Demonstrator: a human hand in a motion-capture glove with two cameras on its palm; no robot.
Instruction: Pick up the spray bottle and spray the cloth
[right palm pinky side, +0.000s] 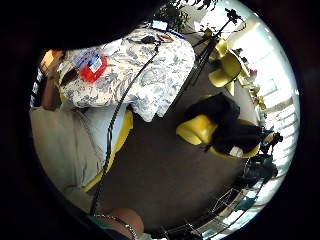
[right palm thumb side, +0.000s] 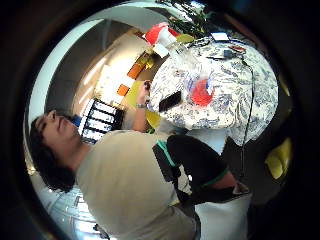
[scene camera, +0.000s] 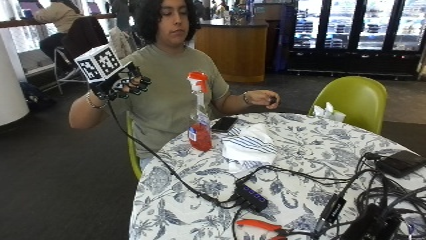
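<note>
While right hand (scene camera: 120, 84) hovers off-table, fingers loosely curled, empty, phone (scene camera: 223, 124) lies behind spray bottle (scene camera: 199, 120), beside cloth (scene camera: 249, 143).

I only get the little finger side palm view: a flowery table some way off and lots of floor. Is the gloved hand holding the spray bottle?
Observer: No. The gloved right hand is raised beside the person's shoulder, holding nothing.
Operator: So where is the bottle?
Observer: The spray bottle stands upright on the table, near the edge in front of the person.
Operator: And the cloth?
Observer: The striped cloth lies crumpled just beside the bottle.
</note>
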